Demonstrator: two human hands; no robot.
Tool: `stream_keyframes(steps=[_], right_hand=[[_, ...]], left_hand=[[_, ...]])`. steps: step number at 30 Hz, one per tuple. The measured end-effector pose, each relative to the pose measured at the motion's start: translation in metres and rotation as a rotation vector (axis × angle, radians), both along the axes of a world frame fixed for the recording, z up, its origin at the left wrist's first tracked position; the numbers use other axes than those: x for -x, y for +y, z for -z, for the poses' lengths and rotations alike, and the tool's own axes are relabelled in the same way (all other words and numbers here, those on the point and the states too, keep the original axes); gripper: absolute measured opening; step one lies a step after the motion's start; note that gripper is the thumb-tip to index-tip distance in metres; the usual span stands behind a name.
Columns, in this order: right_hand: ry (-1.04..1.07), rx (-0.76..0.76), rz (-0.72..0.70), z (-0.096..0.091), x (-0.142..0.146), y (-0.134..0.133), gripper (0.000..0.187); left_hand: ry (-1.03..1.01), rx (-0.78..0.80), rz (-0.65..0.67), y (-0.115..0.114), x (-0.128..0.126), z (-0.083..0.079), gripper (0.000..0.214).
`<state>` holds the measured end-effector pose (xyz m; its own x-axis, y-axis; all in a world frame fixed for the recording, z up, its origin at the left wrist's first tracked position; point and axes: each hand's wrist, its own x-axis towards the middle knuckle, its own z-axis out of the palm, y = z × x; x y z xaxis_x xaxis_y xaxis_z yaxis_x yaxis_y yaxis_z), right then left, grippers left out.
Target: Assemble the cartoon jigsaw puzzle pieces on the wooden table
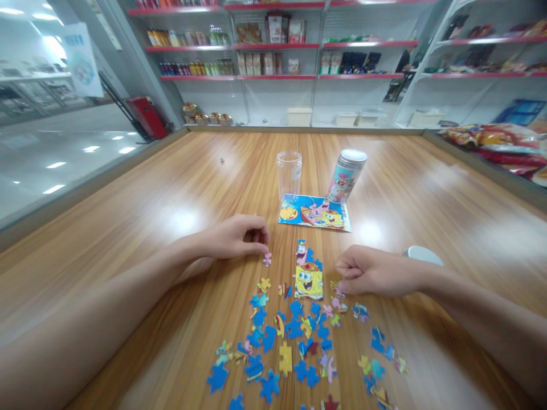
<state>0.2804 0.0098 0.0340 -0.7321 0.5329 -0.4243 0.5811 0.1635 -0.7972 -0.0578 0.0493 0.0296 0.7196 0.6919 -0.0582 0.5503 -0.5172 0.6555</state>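
Note:
My left hand (237, 236) has its fingers curled, with thumb and fingertip at a small pink puzzle piece (267, 259) left of the joined section. Curled and low over the table, my right hand (371, 270) has its thumb tip on a pinkish puzzle piece (339, 291), partly covered. Between both hands lies a joined puzzle section (309, 282) with a yellow square character below and a pink one above. Many loose puzzle pieces (269, 339), mostly blue, are spread below it. Beyond the section rests a printed picture card (314, 213) of the cartoon scene.
Behind the card stand a clear jar (289, 176) and a printed canister (347, 176) with a silver top. A round whitish lid (423, 255) lies beyond my right wrist. Snack bags (504, 148) are at the right edge; stocked shelves (277, 45) line the back.

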Motion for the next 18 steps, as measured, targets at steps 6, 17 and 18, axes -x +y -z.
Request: stream_keyframes(steps=[6, 17, 18], right_hand=[[0.023, -0.053, 0.005, 0.000, 0.002, 0.000, 0.040], [0.057, -0.093, 0.104, 0.005, 0.002, -0.004, 0.040], [0.055, -0.088, 0.101, 0.005, 0.002, -0.003, 0.040]], left_hand=[[0.015, -0.100, 0.061, -0.006, -0.011, -0.003, 0.022], [-0.132, -0.195, 0.088, -0.014, -0.018, 0.016, 0.015], [-0.132, -0.183, 0.088, -0.014, -0.017, 0.016, 0.014]])
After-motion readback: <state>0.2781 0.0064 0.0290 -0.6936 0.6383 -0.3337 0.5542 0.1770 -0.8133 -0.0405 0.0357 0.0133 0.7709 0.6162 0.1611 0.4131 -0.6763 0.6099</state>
